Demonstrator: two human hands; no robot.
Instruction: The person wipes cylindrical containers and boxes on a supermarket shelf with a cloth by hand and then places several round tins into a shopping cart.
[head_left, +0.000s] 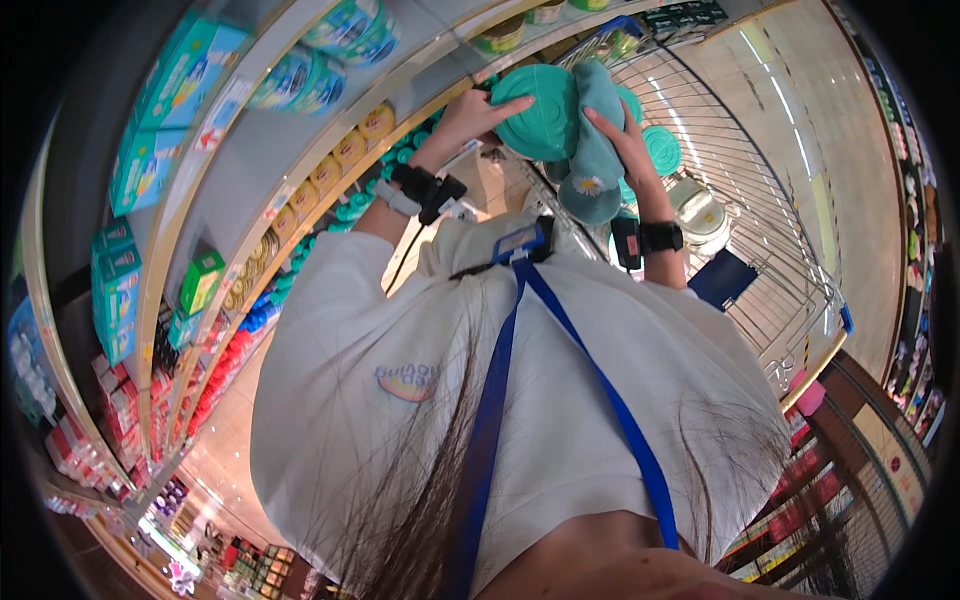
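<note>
My left hand (484, 116) grips the left side of a tub with a round teal lid (536, 112), its thumb lying on the lid. A folded teal cloth (592, 150) with a daisy on it is in my right hand (626, 146), pressed against the tub's right side. Both are held over the near side of a wire shopping cart (720, 112). Beyond my right hand, more round teal lids (661, 150) show in the cart. A pale, shiny bag (699, 215) lies there too, close to my right forearm. The tub's body is mostly hidden under its lid.
Store shelves curve along the left, with teal boxes (154, 169), yellow-lidded containers (349, 150) and rows of teal-capped bottles (356, 202). A dark blue panel (722, 280) is on the cart near its handle (814, 371). Tiled floor (847, 165) and another stocked shelf lie at the right.
</note>
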